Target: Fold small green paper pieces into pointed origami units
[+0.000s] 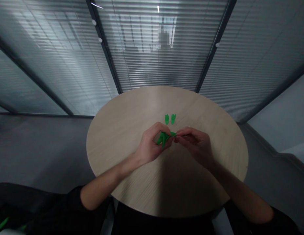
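Note:
A green piece with several pointed tips (163, 138) is held above the round table; its exact kind cannot be made out. My left hand (152, 143) is closed around it, thumb below and fingers above. At the piece's narrow right end, my right hand (197, 143) pinches with thumb and forefinger, its fingertips close to the left ones. Just beyond my hands, two small green pieces lie side by side on the table, a left one (167, 119) and a right one (173, 118).
The round light-wood table (112, 130) has its far edge near glass walls with blinds (161, 71). More green strips (2, 224) show at the lower left, beside a dark shape. Grey floor (51, 147) surrounds the table.

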`<action>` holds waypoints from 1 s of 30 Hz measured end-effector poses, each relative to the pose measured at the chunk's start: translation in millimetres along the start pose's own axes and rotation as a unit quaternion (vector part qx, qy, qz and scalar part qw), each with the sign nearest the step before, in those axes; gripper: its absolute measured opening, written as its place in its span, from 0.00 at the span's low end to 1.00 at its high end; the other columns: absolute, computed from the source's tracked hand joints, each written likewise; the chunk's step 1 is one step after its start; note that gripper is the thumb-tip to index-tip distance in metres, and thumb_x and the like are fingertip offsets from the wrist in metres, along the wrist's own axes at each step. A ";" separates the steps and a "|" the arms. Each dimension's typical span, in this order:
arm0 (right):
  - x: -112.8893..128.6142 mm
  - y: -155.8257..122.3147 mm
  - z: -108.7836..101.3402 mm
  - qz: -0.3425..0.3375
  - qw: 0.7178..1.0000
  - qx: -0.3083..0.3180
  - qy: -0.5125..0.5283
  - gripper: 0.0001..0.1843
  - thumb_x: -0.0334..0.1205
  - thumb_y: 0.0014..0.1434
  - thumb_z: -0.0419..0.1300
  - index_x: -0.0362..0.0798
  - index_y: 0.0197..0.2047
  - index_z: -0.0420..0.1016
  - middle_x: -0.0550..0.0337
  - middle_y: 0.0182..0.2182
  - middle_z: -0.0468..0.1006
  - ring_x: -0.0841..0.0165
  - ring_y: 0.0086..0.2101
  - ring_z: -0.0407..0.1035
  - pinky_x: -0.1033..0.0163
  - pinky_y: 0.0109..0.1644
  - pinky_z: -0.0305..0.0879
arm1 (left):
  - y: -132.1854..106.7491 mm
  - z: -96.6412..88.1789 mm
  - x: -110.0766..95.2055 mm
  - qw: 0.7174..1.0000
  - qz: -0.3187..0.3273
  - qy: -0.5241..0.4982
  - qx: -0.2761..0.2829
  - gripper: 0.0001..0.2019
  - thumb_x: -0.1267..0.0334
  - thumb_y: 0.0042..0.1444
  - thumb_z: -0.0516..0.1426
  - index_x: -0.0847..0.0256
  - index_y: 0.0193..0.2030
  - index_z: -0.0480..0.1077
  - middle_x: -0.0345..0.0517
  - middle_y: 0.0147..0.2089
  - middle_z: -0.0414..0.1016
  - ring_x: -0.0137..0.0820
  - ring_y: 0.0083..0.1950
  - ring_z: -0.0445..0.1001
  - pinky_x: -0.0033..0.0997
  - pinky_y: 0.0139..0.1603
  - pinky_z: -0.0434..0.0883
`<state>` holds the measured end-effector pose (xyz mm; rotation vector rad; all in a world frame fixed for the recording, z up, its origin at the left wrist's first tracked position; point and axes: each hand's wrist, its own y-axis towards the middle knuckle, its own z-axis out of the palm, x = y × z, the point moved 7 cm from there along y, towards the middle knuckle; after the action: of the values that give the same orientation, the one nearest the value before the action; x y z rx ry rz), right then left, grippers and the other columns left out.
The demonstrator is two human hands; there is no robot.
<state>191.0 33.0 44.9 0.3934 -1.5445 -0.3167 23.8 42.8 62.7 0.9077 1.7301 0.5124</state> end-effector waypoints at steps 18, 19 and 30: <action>-8.4 1.5 -0.3 0.040 0.997 -0.008 0.067 0.09 0.39 0.52 0.77 0.49 0.32 0.82 0.61 0.32 0.85 0.71 0.30 0.81 0.71 0.36 0.79 | -3.5 -0.2 4.7 0.996 -0.034 -0.072 -0.030 0.08 0.72 0.56 0.66 0.59 0.39 0.73 0.46 0.40 0.78 0.31 0.41 0.78 0.33 0.42 0.74; -8.9 1.9 -0.3 0.041 0.997 -0.010 0.071 0.09 0.39 0.51 0.77 0.49 0.31 0.82 0.61 0.33 0.85 0.72 0.30 0.81 0.72 0.36 0.79 | -3.4 -0.1 4.7 0.996 -0.034 -0.075 -0.029 0.08 0.71 0.56 0.66 0.59 0.39 0.73 0.46 0.40 0.78 0.31 0.41 0.78 0.34 0.43 0.75; -8.8 1.9 1.7 0.086 0.993 0.003 0.080 0.12 0.43 0.51 0.78 0.49 0.32 0.81 0.60 0.29 0.86 0.67 0.30 0.82 0.65 0.36 0.82 | -4.2 1.9 11.5 0.988 -0.064 -0.136 -0.042 0.06 0.69 0.58 0.65 0.59 0.37 0.71 0.46 0.40 0.78 0.30 0.42 0.78 0.32 0.44 0.76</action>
<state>189.1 38.5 37.8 0.2811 -1.4123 -0.1427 22.5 49.0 52.1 0.7630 1.4961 0.3567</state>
